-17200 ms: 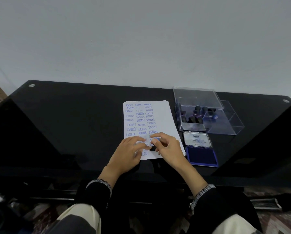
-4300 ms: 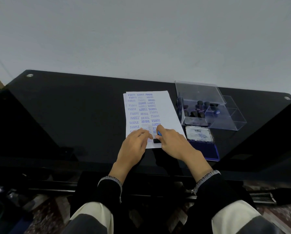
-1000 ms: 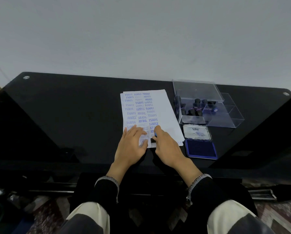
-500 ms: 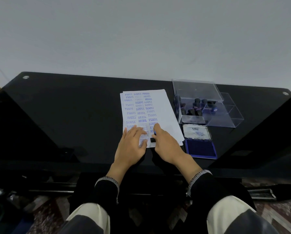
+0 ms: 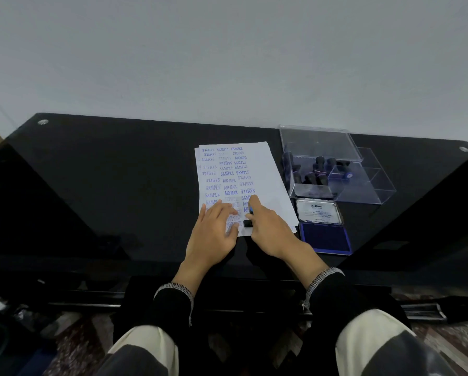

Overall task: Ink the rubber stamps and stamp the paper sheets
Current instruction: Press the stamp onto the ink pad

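Head view: near the black glass table's [image 5: 118, 185] front edge, the right hand [image 5: 268, 229] pinches a small, light, rigid black-and-blue rubber stamp [image 5: 247, 222] by its sides, pressed on thin, slide-prone white paper sheets [image 5: 265, 172]; the flat left hand [image 5: 213, 232] pins them.

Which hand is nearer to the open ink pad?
Right. The right hand is beside the ink pad, on the paper. The left hand lies farther away.
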Demonstrator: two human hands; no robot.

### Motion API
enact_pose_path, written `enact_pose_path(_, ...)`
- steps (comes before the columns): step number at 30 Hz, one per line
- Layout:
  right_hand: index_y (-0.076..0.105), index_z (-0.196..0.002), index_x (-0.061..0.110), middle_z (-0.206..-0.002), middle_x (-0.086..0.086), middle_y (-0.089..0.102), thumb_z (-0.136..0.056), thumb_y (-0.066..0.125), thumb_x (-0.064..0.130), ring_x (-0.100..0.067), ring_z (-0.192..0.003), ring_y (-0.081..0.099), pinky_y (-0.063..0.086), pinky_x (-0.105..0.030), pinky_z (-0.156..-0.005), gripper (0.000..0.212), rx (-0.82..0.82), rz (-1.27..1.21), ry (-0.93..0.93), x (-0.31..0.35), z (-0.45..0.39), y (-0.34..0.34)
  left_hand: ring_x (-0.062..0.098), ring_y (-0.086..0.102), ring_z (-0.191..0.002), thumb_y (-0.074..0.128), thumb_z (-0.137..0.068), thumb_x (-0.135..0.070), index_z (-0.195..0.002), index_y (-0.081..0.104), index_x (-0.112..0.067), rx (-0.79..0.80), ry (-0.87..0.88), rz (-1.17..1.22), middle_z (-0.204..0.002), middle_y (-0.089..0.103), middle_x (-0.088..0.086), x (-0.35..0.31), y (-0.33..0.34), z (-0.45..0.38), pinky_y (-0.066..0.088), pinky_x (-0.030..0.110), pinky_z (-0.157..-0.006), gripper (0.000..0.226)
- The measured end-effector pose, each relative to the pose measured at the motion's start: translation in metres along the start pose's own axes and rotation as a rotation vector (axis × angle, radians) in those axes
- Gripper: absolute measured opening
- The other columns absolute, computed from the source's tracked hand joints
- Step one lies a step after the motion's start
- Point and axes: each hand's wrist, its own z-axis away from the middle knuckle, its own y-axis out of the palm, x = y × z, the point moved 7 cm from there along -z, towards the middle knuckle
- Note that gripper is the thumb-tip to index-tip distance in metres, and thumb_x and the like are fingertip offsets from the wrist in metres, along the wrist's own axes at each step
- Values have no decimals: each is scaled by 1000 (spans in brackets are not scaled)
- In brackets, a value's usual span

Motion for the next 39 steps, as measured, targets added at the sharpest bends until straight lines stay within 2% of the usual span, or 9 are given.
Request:
enact_pose_path(2, 20, -94, 27, -83, 8, 44, -86, 42, -2, -18, -103, 58, 47, -37, -68, 38, -49, 17, -13, -1, 3, 2, 14, 35, -136, 55, -94, -26, -122, 58, -17, -2, 0, 2, -132, 52, -6, 0, 0, 0, 5, 30, -119, 30)
enact_pose_path(6, 23, -94, 25, -89, 1, 47, -85, 42, -4, -20, -112, 58, 49, -41, -66, 36, -133, 51, -38, 2, 11, 3, 13, 36, -136, 55, -93, -25, -122, 58, -16, -4, -1, 5, -131, 52, -5, -1, 0, 0, 2, 27, -117, 30)
enact_pose_path(10, 23, -95, 22, -80, 5, 42, -87, 42, -2, -21, -96, 57, 43, -36, -61, 32, -107, 81, -27, 1, 7, 1, 13, 36, -134, 56, -93, -24, -121, 58, -16, -9, -1, 13, -129, 53, -6, -1, -1, 0, 3, 28, -117, 29)
enact_pose_path(16, 26, -98, 23, -101, -4, 57, -88, 38, 1, -18, -118, 57, 45, -37, -68, 27, -8, 51, 15, -2, 0, -2, 13, 36, -135, 56, -92, -23, -121, 58, -16, 6, -4, 13, -130, 53, -6, -1, 0, -1, 5, 30, -118, 30)
enact_pose_path(24, 30, -110, 17, -98, 4, 50, -89, 41, 0, -18, -115, 57, 34, -32, -59, 29, -90, 125, 0, 3, 11, 1, 13, 35, -136, 54, -93, -26, -120, 57, -18, 23, -5, 7, -127, 52, -9, 2, 3, -1, 8, 33, -120, 29)
enact_pose_path(28, 27, -106, 19, -92, 4, 46, -89, 40, 2, -26, -96, 56, 32, -31, -57, 28, -51, 155, 9, 5, 8, -2, 12, 35, -136, 54, -93, -26, -121, 57, -18, 34, -6, 4, -127, 52, -10, 1, 3, -2, 8, 33, -119, 29)
enact_pose_path(35, 28, -108, 19, -104, -3, 58, -89, 39, 3, -21, -115, 57, 37, -33, -62, 27, -28, 119, 40, 1, 6, -2, 12, 35, -136, 54, -92, -25, -120, 57, -18, 33, -10, 16, -126, 53, -10, 1, 2, -2, 8, 31, -119, 29)
enact_pose_path(37, 30, -112, 18, -100, -2, 60, -90, 39, 5, -24, -103, 61, 39, -34, -60, 27, -99, 111, 35, -2, 10, -1, 13, 34, -137, 55, -92, -24, -120, 57, -18, 31, -12, 21, -125, 53, -10, 0, 1, -2, 8, 32, -119, 28)
enact_pose_path(39, 31, -104, 18, -83, 0, 57, -96, 37, 11, -25, -74, 56, 35, -34, -56, 12, -194, 39, 59, -8, 14, -3, 13, 34, -137, 54, -92, -23, -119, 57, -17, 30, -15, 24, -124, 54, -10, -1, 1, -2, 10, 32, -119, 28)
